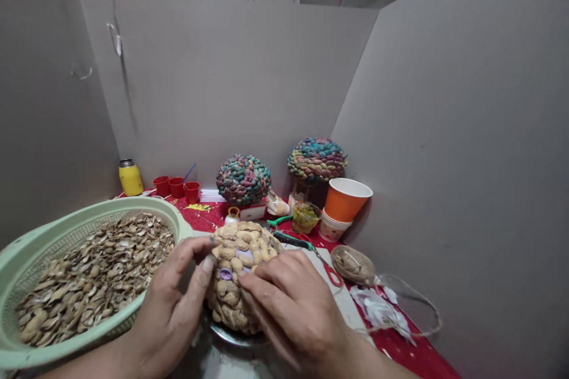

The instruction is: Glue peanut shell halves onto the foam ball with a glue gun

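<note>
A rounded form covered in tan peanut shells sits in a shiny metal dish in front of me. Small bare lilac patches show between the shells on its near face. My left hand rests against its left side, thumb and forefinger apart. On the front right, the fingers of my right hand are held together and pressed to the surface beside a lilac patch. Whatever is under those fingertips is hidden. To the left, a pale green plastic basket holds a heap of loose peanut shells.
Behind stand two multicoloured shell-covered domes, red cups, a yellow bottle and an orange paper cup. Green-handled pliers, red-handled scissors, a twine coil and crumpled white plastic lie rightward. Grey panels enclose the table.
</note>
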The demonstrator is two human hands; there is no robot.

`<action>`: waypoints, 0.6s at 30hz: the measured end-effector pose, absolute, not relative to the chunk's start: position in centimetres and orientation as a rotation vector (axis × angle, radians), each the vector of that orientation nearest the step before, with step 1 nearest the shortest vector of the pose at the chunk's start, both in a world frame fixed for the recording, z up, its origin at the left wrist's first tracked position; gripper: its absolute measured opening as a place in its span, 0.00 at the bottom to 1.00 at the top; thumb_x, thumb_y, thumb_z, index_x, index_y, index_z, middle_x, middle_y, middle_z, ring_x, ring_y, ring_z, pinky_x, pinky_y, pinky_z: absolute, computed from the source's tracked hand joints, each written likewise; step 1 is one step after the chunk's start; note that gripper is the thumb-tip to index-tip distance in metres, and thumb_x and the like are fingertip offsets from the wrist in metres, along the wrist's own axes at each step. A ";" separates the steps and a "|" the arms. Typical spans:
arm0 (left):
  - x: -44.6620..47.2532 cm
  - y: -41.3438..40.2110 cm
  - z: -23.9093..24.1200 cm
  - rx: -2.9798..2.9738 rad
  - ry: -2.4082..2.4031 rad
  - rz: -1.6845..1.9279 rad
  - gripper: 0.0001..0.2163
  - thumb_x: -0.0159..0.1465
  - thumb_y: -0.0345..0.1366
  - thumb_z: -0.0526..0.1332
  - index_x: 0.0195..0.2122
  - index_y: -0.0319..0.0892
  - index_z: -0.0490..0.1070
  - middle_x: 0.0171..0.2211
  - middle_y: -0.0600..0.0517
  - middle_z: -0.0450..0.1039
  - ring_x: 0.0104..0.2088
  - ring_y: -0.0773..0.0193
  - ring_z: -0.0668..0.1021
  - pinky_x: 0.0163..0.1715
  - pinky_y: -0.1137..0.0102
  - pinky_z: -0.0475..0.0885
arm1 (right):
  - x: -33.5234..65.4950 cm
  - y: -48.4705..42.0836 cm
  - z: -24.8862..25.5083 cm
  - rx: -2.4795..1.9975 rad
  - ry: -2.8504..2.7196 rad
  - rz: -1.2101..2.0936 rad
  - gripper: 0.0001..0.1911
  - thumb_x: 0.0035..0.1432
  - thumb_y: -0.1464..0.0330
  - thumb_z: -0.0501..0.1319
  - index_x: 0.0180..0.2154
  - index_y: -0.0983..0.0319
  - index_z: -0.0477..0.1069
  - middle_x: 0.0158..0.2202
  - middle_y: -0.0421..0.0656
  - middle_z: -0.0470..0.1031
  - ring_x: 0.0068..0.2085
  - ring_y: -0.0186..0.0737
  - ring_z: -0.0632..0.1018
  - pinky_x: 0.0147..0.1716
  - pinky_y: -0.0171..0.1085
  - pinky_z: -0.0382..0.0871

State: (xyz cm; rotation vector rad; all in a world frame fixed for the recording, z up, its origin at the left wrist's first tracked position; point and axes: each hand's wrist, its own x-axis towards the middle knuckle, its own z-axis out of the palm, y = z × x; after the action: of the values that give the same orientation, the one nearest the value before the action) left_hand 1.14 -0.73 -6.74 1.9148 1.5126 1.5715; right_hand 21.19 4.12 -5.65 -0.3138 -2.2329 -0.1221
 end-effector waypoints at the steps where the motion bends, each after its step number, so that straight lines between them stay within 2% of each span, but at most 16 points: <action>1: 1.1 -0.9 -6.7 1.824 1.525 1.591 0.08 0.69 0.37 0.56 0.49 0.51 0.69 0.44 0.52 0.74 0.45 0.62 0.76 0.48 0.67 0.71 | 21.4 4.0 -5.4 -0.315 -2.235 -0.088 0.10 0.64 0.79 0.55 0.46 0.69 0.71 0.35 0.49 0.73 0.34 0.44 0.69 0.36 0.42 0.60; 6: 1.5 -1.7 -6.1 1.566 1.483 1.709 0.10 0.67 0.43 0.58 0.49 0.52 0.70 0.45 0.53 0.75 0.45 0.62 0.77 0.47 0.70 0.74 | 22.5 3.4 -3.9 -0.283 -2.163 0.008 0.13 0.62 0.82 0.55 0.47 0.67 0.68 0.37 0.49 0.73 0.36 0.44 0.71 0.37 0.43 0.62; 12: 1.3 -2.7 -4.2 1.507 1.426 1.833 0.09 0.62 0.42 0.65 0.44 0.51 0.74 0.39 0.54 0.78 0.37 0.65 0.81 0.37 0.78 0.78 | 23.2 2.8 -2.8 -0.301 -2.105 -0.030 0.12 0.60 0.84 0.53 0.43 0.67 0.65 0.33 0.47 0.71 0.34 0.43 0.69 0.36 0.42 0.61; 18: -1.1 -4.0 -2.9 1.496 1.575 1.824 0.10 0.62 0.44 0.64 0.44 0.51 0.74 0.38 0.55 0.79 0.36 0.65 0.81 0.33 0.80 0.78 | 23.5 2.8 -2.9 -0.290 -2.075 -0.033 0.12 0.58 0.84 0.51 0.40 0.65 0.63 0.32 0.46 0.68 0.33 0.42 0.68 0.35 0.42 0.61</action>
State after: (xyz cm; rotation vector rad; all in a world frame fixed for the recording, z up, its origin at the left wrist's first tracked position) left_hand -1.14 -3.99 -2.92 1.4957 1.5755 1.8239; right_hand 23.52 2.79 -2.87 -0.2900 -2.0751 -0.0333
